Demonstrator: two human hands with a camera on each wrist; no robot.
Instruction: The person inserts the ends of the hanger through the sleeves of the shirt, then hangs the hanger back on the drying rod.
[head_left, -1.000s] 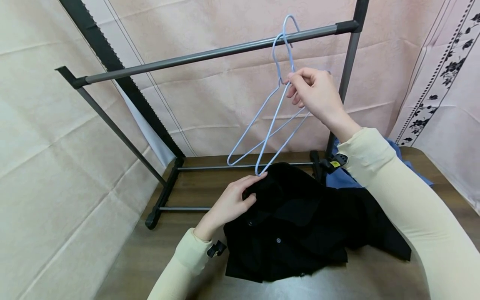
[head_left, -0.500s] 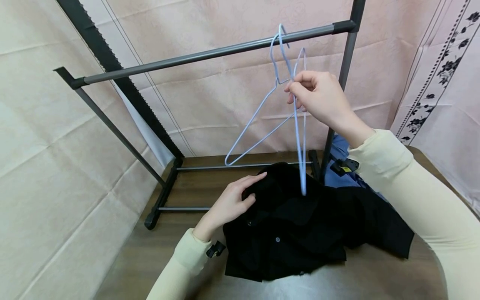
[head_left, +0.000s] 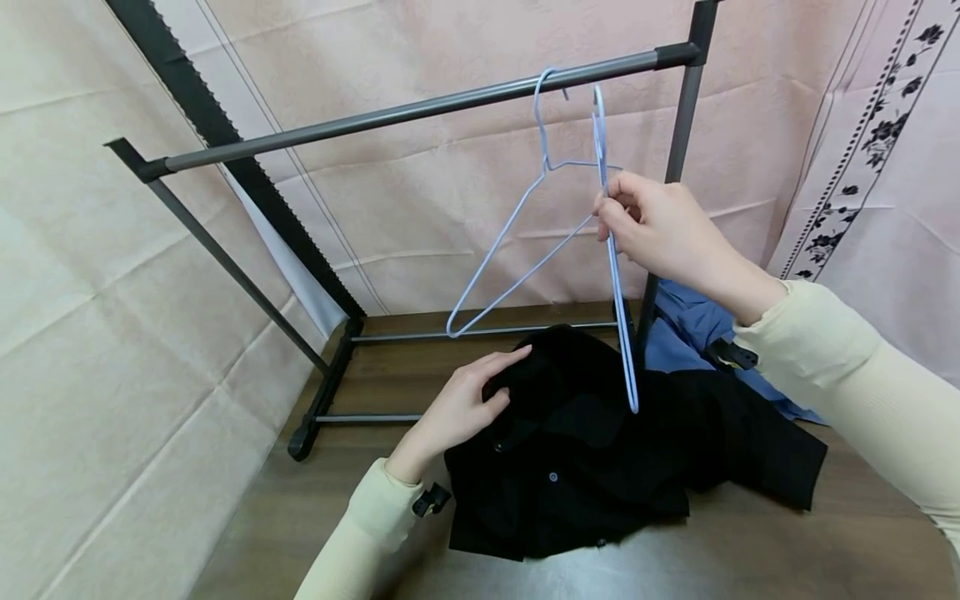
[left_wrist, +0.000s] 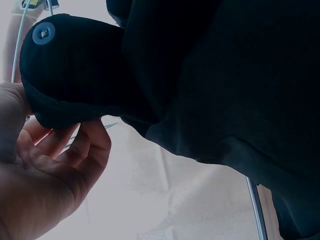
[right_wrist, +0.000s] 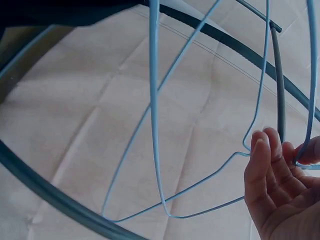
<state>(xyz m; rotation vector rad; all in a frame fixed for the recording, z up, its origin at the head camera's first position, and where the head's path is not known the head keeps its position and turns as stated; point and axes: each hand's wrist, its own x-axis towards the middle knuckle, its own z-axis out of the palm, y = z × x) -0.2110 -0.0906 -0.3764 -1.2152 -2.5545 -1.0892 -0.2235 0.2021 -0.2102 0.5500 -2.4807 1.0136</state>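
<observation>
My left hand (head_left: 465,400) holds the collar edge of a black buttoned shirt (head_left: 570,500) that lies rumpled on the table. In the left wrist view, thumb and fingers pinch the collar (left_wrist: 75,70) near a button. At the rack, my right hand (head_left: 667,229) pinches a light blue wire hanger (head_left: 623,333) just below its hook. This hanger is off the rail, turned edge-on, its lower end overlapping the shirt in the head view. A second blue hanger (head_left: 501,240) hangs by its hook from the rail, left of my right hand.
The grey metal rail (head_left: 405,113) of the clothes rack crosses the back, with its lower bars (head_left: 367,418) near the wooden tabletop (head_left: 300,525). A blue garment (head_left: 678,325) lies behind the rack's right post (head_left: 684,125). Pale cloth (head_left: 420,200) hangs behind.
My right hand has lifted the hanger off the rail, turned it edge-on and drawn it down and right. The other hanger stays on the rail. My left hand has stayed at the shirt's collar.
</observation>
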